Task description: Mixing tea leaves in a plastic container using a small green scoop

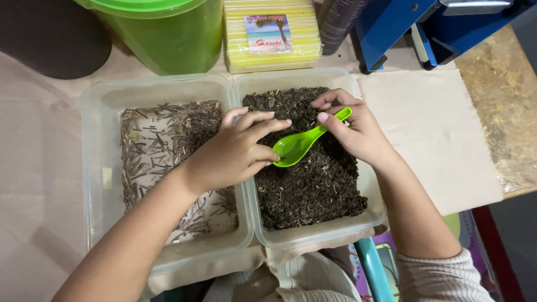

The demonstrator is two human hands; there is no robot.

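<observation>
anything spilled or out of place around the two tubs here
Nothing stands out. The dark crumbled leaves stay inside the right tub, the dry stalks inside the left tub. The right hand holds the green spoon, empty, over the leaves.

The green spoon [302, 142] is smooth, glossy plastic. Both tubs, the left tub [100, 168] and the right tub [366, 193], are cloudy translucent plastic; one holds dry straw-like stalks [162, 140], the other dark, crumbly matt leaf bits [313, 184]. The table [503, 95] shows rough chipboard under matt cream paper [436, 134].
</observation>
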